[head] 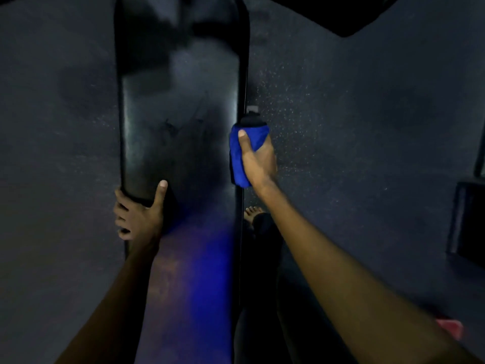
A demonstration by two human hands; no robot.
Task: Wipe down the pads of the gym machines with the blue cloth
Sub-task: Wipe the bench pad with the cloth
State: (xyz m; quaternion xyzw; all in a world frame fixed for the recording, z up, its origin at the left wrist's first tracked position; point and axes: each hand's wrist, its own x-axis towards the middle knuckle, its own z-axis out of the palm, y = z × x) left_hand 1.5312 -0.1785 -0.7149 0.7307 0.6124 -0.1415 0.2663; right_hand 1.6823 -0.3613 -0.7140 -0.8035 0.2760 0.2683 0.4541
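A long black bench pad (181, 122) runs away from me down the middle of the head view, glossy and dimly lit. My left hand (139, 211) grips its left edge, thumb on top and fingers curled under the side. My right hand (258, 158) holds the bunched blue cloth (237, 158) against the pad's right edge, thumb pressed on the cloth. A dark object pokes out above the cloth; I cannot tell what it is. A blue reflection shows on the near part of the pad.
Dark speckled rubber floor (341, 127) lies on both sides of the bench. My bare foot (252, 212) stands just right of the pad. A black machine base (467, 219) sits at the right edge, another dark frame (346, 14) at the top right, a red object (450, 328) bottom right.
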